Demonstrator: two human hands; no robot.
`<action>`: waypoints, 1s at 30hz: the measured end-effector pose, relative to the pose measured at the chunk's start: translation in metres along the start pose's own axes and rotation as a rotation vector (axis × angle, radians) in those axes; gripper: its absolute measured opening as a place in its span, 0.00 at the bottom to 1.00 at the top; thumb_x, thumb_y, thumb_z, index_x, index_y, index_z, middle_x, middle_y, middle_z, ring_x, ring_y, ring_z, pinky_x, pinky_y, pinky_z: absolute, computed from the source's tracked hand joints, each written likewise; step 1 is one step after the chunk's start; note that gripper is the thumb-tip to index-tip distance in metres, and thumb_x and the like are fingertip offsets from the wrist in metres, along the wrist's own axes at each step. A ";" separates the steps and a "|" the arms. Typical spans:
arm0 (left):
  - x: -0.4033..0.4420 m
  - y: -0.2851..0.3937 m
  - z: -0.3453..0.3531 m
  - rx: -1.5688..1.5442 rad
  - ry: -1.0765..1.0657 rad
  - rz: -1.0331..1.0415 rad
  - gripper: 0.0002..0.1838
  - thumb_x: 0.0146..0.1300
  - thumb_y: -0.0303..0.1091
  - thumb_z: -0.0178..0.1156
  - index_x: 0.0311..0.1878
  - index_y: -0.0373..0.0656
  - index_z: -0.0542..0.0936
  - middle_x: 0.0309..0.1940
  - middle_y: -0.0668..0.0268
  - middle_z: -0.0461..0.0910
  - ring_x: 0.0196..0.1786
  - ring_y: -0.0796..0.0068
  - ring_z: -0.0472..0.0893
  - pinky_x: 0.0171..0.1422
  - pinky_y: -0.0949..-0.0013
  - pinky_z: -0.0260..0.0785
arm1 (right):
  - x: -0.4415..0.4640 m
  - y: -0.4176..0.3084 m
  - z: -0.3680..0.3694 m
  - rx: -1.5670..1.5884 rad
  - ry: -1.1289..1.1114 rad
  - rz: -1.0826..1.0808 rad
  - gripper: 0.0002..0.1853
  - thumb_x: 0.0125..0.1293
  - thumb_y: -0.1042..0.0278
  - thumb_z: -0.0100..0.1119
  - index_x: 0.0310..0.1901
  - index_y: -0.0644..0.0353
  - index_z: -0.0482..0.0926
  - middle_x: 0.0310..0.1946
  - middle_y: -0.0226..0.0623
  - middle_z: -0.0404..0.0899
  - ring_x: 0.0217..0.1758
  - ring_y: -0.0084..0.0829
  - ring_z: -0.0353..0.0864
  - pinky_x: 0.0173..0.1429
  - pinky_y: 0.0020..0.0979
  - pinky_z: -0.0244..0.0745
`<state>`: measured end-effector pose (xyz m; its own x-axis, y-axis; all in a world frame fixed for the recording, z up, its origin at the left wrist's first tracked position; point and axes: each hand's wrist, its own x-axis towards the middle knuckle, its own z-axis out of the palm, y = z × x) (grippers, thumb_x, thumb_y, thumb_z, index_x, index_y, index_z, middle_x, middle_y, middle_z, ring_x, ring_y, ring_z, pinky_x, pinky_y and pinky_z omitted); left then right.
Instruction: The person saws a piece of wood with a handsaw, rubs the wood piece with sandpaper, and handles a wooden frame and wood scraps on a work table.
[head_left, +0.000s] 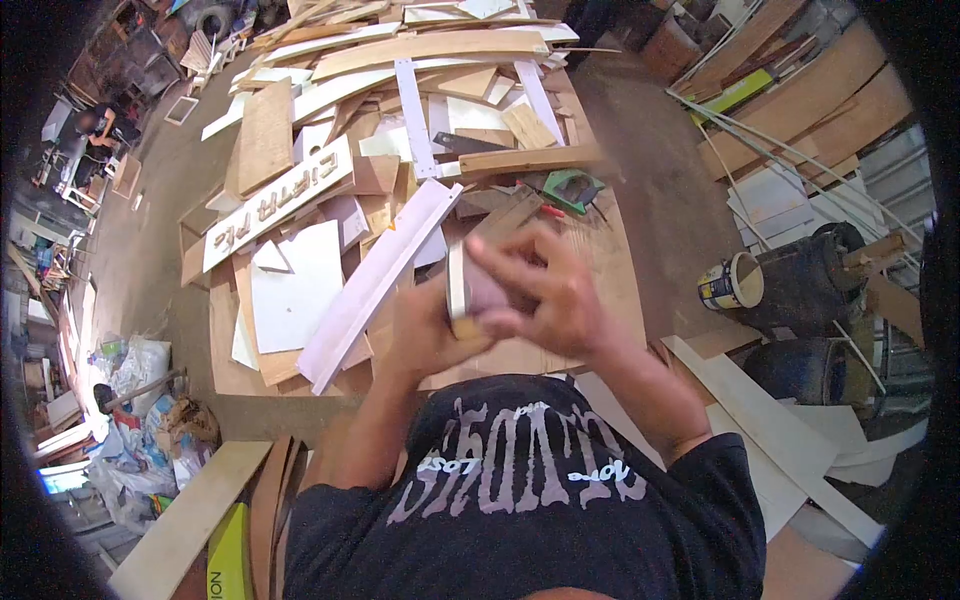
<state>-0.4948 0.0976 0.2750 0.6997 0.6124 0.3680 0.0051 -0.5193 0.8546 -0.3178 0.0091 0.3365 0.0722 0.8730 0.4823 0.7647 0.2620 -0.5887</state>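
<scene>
Between my hands, above the near edge of the table, is a small piece with a white edge and a pale lilac face; motion blur hides its exact kind. My left hand is closed around its left and lower side. My right hand grips it from the right, thumb low and a finger at the top. Left of my hands, a long lilac board lies slanted across the pile. Beyond them sits a green tool, with a dark saw-like blade farther back.
Wood offcuts cover the table's far part. A lettered board and a white panel lie at left. A bucket and dark drum stand right. Bags fill the lower left. Another person is far left.
</scene>
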 end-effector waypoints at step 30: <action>0.018 -0.021 -0.030 0.270 -0.096 0.130 0.33 0.43 0.54 0.80 0.48 0.44 0.82 0.31 0.60 0.84 0.31 0.58 0.84 0.38 0.60 0.76 | 0.026 0.011 0.022 0.068 0.019 0.014 0.37 0.54 0.47 0.74 0.64 0.55 0.79 0.45 0.45 0.78 0.46 0.40 0.81 0.54 0.37 0.78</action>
<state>-0.5042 0.1372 0.2751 0.7710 0.4782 0.4205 0.0920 -0.7371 0.6695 -0.3213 0.0437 0.3281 0.0947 0.8691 0.4855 0.7186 0.2778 -0.6375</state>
